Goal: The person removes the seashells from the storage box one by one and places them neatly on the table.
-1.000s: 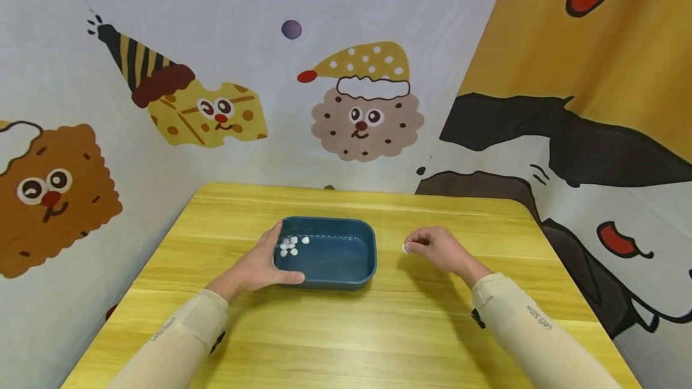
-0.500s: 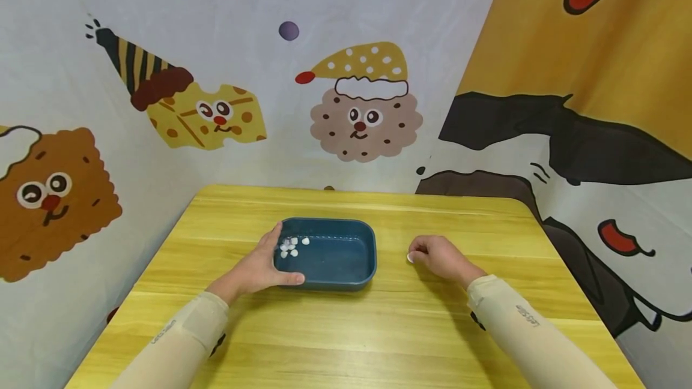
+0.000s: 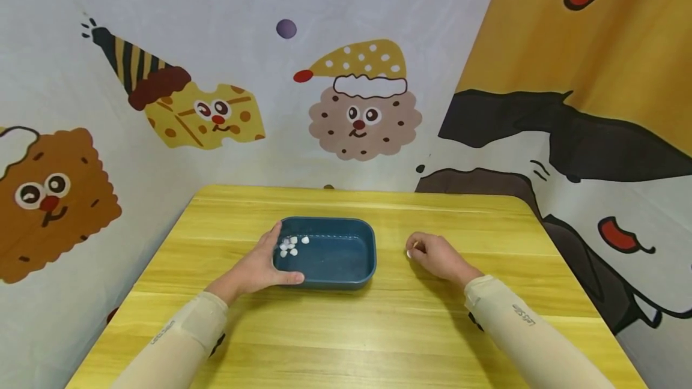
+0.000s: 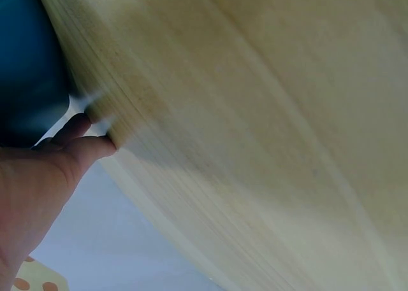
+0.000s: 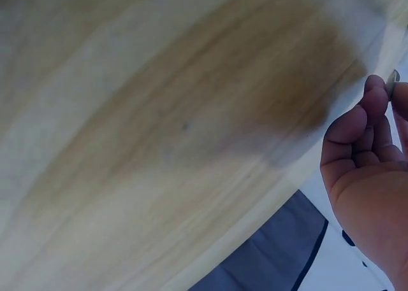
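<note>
A dark blue rectangular tray [image 3: 336,260] with raised walls stands on the wooden table. Gathered at its left end are several small white pieces [image 3: 292,246], too small to tell their kind. My left hand [image 3: 256,266] holds that end, thumb along the front wall and fingers at the far left corner. In the left wrist view the tray [image 4: 29,55] shows only in part. To the tray's right, just above or at the tabletop, my right hand [image 3: 439,258] pinches a small white disc-like piece [image 3: 409,253]. The right wrist view has this piece [image 5: 393,82] edge-on between thumb and forefinger.
The yellow wood-grain table [image 3: 330,341] runs back to a cloth backdrop [image 3: 281,170] printed with cartoon food figures. Its rounded far corners show at left and right. Light sleeves cover both forearms.
My right hand has come slightly lower and nearer my body, with the white piece still pinched. Left hand and tray have stayed put; the pieces inside look unchanged.
</note>
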A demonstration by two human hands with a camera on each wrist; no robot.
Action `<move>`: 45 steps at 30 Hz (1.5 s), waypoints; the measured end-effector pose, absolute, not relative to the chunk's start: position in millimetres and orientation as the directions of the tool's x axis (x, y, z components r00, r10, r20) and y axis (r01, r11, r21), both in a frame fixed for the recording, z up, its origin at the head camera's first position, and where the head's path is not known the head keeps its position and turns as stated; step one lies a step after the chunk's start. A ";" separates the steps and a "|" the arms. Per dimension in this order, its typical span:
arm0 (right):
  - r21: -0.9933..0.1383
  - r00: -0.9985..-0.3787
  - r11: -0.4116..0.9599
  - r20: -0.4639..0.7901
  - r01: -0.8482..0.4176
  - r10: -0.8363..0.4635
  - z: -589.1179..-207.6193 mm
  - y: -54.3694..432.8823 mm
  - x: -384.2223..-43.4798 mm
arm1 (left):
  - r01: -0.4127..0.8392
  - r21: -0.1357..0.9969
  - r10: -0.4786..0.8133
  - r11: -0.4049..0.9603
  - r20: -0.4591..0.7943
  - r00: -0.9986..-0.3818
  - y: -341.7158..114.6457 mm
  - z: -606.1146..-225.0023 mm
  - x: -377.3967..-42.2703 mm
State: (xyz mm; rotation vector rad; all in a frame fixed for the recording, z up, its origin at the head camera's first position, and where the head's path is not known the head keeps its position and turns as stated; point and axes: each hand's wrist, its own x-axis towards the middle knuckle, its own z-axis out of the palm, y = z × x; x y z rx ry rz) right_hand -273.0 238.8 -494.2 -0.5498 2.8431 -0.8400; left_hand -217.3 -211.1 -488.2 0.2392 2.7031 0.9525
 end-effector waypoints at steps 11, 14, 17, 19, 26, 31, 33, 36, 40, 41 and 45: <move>-0.587 -0.928 0.760 -0.037 -0.279 -0.370 -498.6 243.7 -272.7 | 0.063 0.634 0.240 0.771 -0.197 -0.951 -209.0 -484.6 -217.0; -0.583 -0.921 0.758 -0.039 -0.294 -0.387 -497.9 243.5 -271.9 | 0.061 0.635 0.238 0.770 -0.198 -0.951 -208.8 -484.3 -216.5; -0.574 -0.915 0.757 -0.036 -0.311 -0.403 -497.0 242.0 -270.8 | 0.059 0.636 0.238 0.770 -0.200 -0.950 -209.3 -484.8 -216.0; -0.574 -0.915 0.759 -0.042 -0.308 -0.402 -496.8 240.5 -270.2 | 0.058 0.638 0.238 0.768 -0.200 -0.950 -209.8 -485.3 -215.8; -0.564 -0.908 0.765 -0.061 -0.312 -0.415 -498.8 234.1 -269.3 | 0.060 0.641 0.242 0.765 -0.201 -0.949 -210.6 -487.2 -216.0; -0.539 -0.903 0.770 -0.041 -0.341 -0.428 -499.4 230.9 -271.4 | 0.055 0.644 0.239 0.763 -0.202 -0.950 -211.5 -487.9 -217.5; -0.536 -0.902 0.771 -0.038 -0.345 -0.430 -499.1 231.3 -271.6 | 0.052 0.644 0.237 0.763 -0.205 -0.950 -211.2 -487.8 -217.8; -0.536 -0.904 0.771 -0.031 -0.345 -0.426 -497.9 231.5 -272.3 | 0.051 0.640 0.236 0.767 -0.207 -0.949 -210.4 -486.1 -218.3; -0.541 -0.906 0.766 -0.019 -0.347 -0.424 -496.5 227.3 -273.3 | 0.048 0.638 0.234 0.769 -0.211 -0.949 -210.1 -484.7 -218.1; -0.542 -0.905 0.765 -0.018 -0.348 -0.425 -496.6 225.1 -273.7 | 0.047 0.637 0.233 0.770 -0.212 -0.949 -210.0 -484.4 -217.9; -0.518 -0.898 0.769 -0.007 -0.374 -0.440 -497.4 210.8 -274.9 | 0.047 0.634 0.233 0.772 -0.213 -0.949 -208.8 -482.9 -217.2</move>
